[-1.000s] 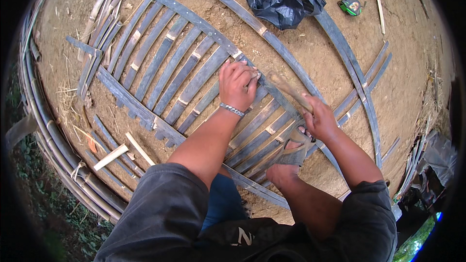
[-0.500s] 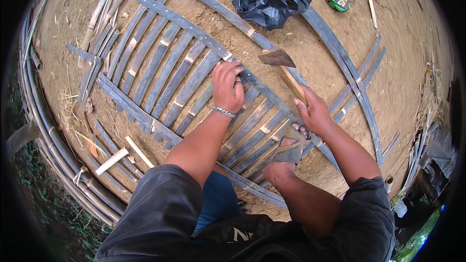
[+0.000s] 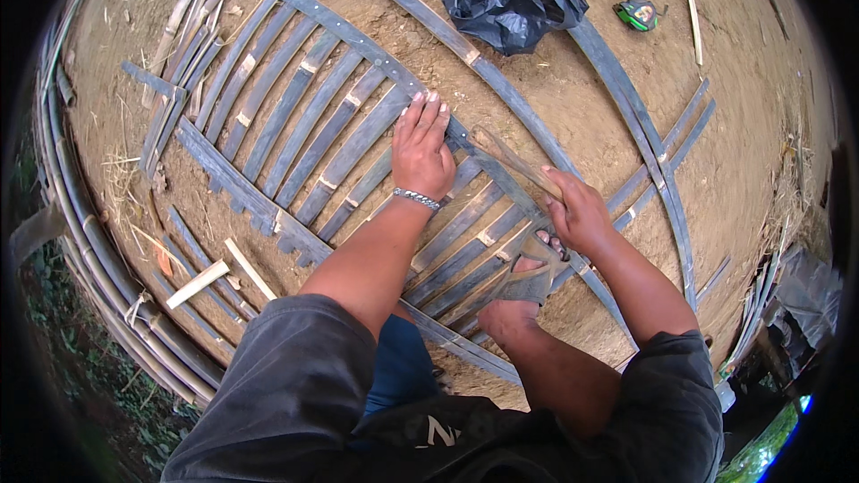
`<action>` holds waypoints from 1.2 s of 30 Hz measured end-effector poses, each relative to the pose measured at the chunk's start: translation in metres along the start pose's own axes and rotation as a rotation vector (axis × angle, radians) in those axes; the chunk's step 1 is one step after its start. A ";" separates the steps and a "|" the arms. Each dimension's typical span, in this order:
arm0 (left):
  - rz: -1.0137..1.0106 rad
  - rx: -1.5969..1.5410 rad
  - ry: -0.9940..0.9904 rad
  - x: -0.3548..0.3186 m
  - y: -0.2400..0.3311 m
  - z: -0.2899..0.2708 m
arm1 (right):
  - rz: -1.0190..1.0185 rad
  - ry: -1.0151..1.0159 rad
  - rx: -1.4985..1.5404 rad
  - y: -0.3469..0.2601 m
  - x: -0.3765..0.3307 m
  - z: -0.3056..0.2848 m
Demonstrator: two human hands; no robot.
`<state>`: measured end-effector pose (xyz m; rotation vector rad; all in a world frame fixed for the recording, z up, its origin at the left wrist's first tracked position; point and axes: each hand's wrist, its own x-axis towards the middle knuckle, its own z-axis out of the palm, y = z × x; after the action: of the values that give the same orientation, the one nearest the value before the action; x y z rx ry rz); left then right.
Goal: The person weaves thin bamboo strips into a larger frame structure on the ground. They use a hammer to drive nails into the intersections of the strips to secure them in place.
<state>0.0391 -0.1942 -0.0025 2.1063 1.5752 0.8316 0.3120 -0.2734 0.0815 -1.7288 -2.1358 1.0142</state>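
Note:
A grey bamboo slat panel [image 3: 309,150] lies on the ground, with parallel strips joined to a long nail-studded rail [image 3: 335,22]. My left hand [image 3: 423,148] rests on the rail, fingers stretched out flat and side by side. Whatever may be under the palm is hidden. In my right hand [image 3: 577,215] is a hatchet [image 3: 514,161], gripped by its wooden handle. Its head is low at the rail, just right of my left fingers, and is blurred and hard to make out. My sandalled foot [image 3: 528,282] is on the panel's right part.
A black plastic bag [image 3: 510,0] stands open at the far side, with a green-and-black tape measure [image 3: 637,13] to its right. Long bamboo strips [image 3: 626,94] cross the ground on the right. Bamboo poles [image 3: 98,259] curve along the left edge. Pale offcuts [image 3: 199,283] lie near the left.
My left fingers have gone from curled to laid flat on the rail. The hatchet has swung down, its head dropping from above the panel to the rail.

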 end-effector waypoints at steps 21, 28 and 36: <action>-0.021 0.009 -0.018 0.000 0.000 -0.001 | -0.023 0.041 -0.002 0.004 -0.002 0.015; -0.034 0.012 -0.026 0.001 0.002 -0.003 | 0.028 -0.007 0.048 -0.002 0.000 0.006; -0.036 0.015 -0.020 0.002 0.001 -0.002 | 0.206 -0.159 -0.034 0.000 0.009 0.005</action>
<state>0.0394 -0.1931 -0.0001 2.0838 1.6090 0.7860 0.3066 -0.2669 0.0754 -1.9786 -2.1100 1.2128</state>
